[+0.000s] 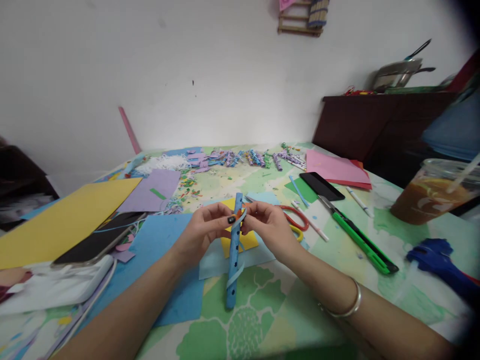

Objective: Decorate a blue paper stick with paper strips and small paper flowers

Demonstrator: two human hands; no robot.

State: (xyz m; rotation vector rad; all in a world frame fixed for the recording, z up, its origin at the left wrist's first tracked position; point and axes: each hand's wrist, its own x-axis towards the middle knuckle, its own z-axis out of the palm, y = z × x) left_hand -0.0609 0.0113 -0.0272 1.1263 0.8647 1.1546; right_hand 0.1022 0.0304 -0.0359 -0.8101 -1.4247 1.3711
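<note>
Head view: both hands meet over the middle of the desk (262,310), forearms coming in from 7 and 5 o'clock.
Left hand (204,227): closed in a pinch on the upper part of the blue stick (233,260), dark-nailed thumb pressed against its side.
Right hand (268,227): closed too, fingertips gripping the same spot from the opposite side; a metal bangle (348,305) sits on that wrist.
Blue stick: dotted with dark spots, held nearly upright in the frame between the hands, its lower end toward 6 o'clock above the desk.
Pale blue paper strip (235,274): caught at the pinch and looping across the stick below the hands.
Yellow square (245,241): flat on the desk directly under the hands, on pale blue paper.
Blue sheet (165,250): under the left forearm, at 8 o'clock.
Scissors (296,217): just beside the right hand at 2 o'clock, red and yellow handles.
Green utility knife (360,240): at 3 o'clock, lying diagonally.
Black phone (321,185): at 2 o'clock, beyond the scissors.
Second phone (99,240): at 9 o'clock, near a yellow sheet (63,220).
Curled paper strips (243,157): at 12 o'clock along the far edge.
Iced drink cup (431,192): well apart at 3 o'clock.
</note>
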